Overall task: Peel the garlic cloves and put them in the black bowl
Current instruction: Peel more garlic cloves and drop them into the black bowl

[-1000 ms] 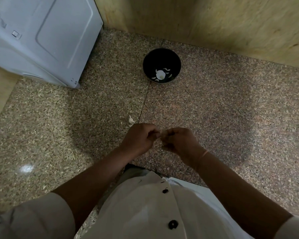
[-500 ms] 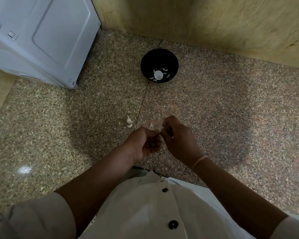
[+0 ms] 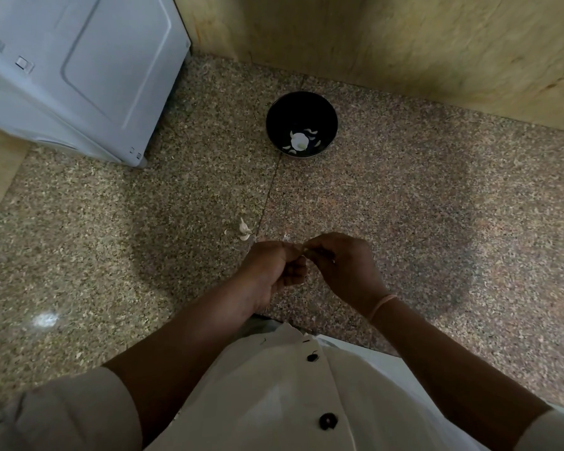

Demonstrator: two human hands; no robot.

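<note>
Both hands, left [image 3: 271, 268] and right [image 3: 342, 265], pinch a barely visible garlic clove [image 3: 302, 252] above the floor [image 3: 404, 206], apparently peeling it; the black bowl [image 3: 302, 123], holding cloves, waits well ahead.

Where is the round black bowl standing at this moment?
In the head view, the round black bowl stands on the speckled stone floor, beyond both hands, near the wooden wall and right of the white appliance.

bowl [image 3: 302, 107] black | floor [image 3: 404, 206] speckled brown-pink | shirt [image 3: 274, 402] white, black buttons | appliance [image 3: 62, 70] pale grey
</note>
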